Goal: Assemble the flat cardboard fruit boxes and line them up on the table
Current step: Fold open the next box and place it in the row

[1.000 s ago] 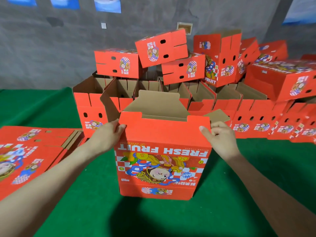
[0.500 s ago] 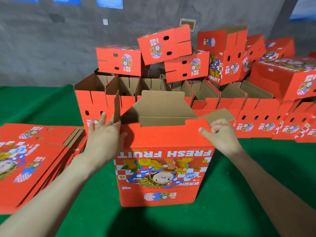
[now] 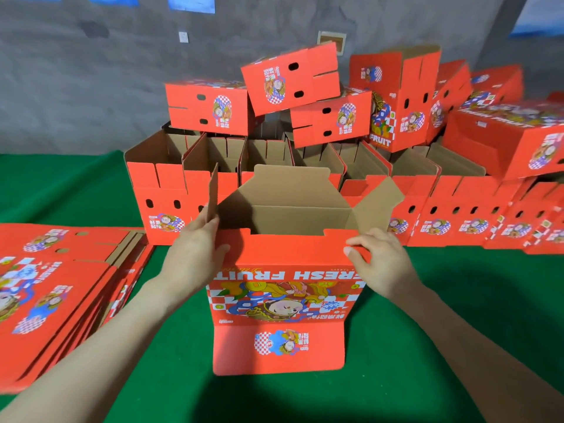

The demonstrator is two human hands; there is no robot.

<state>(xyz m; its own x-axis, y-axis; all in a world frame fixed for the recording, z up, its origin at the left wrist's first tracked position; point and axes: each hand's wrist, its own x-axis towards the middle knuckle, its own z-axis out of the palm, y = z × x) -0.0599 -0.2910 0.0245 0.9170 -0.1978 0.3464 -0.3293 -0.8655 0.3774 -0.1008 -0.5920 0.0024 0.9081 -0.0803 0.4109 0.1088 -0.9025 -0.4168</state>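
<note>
A red "FRESH FRUIT" cardboard box (image 3: 280, 303) stands upright in front of me on the green table (image 3: 427, 346), its top open and the brown inside showing. My left hand (image 3: 195, 248) grips its upper left corner, fingers against the raised left side flap. My right hand (image 3: 378, 257) pinches the upper right edge of the near red panel, beside the right flap that leans outward. A stack of flat red boxes (image 3: 52, 288) lies at the left.
Behind the box runs a row of assembled open boxes (image 3: 457, 209) across the table. More red boxes (image 3: 290, 77) are piled loosely on top of them, some tilted. A grey wall stands at the back.
The box's top has spread wider open. The left flap now stands upright and the right flap has swung outward. My left hand slid up to the corner.
</note>
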